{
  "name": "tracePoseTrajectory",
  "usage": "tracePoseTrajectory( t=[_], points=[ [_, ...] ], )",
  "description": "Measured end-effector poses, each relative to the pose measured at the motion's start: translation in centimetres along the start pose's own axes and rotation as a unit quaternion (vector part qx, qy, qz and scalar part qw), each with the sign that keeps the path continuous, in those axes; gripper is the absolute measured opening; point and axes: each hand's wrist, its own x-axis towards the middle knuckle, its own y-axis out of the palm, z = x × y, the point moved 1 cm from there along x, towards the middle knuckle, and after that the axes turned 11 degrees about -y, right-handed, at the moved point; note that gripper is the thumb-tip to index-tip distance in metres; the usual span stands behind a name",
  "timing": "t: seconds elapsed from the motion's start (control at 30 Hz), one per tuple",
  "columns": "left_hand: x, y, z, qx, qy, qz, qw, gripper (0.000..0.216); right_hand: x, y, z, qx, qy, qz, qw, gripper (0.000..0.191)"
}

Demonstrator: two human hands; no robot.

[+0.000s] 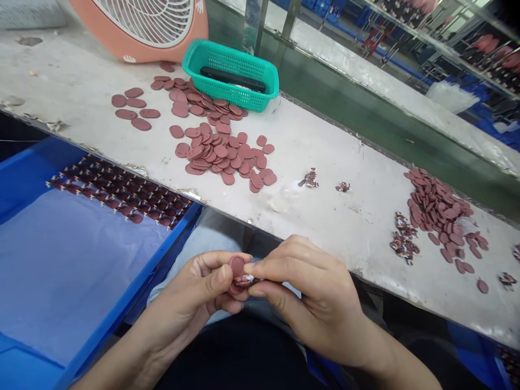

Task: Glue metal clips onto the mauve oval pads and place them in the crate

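Note:
My left hand (203, 290) and my right hand (303, 292) meet over my lap, just below the table's near edge. The left thumb and fingers pinch a small reddish-brown oval disc (236, 265). Beneath it, my right fingertips pinch a small patterned piece (244, 280) against the disc. Both hands are closed. A large pile of the same discs (223, 154) lies on the white table (325, 151) ahead of me.
A teal basket (231, 73) and an orange fan (142, 27) stand at the back. Another disc pile (441, 208) and small patterned pieces (402, 238) lie to the right. A blue bin (101, 260) at left holds rows of assembled pieces (122, 192).

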Motion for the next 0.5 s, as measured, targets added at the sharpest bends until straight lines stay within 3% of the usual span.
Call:
tracePoseTrajectory(
  t=[0.5],
  points=[
    [-0.4, 0.5, 0.3, -0.002, 0.019, 0.082, 0.996, 0.026, 0.2, -0.6, 1.6, 0.002, -0.007, 0.049, 0.999, 0.010]
  ],
)
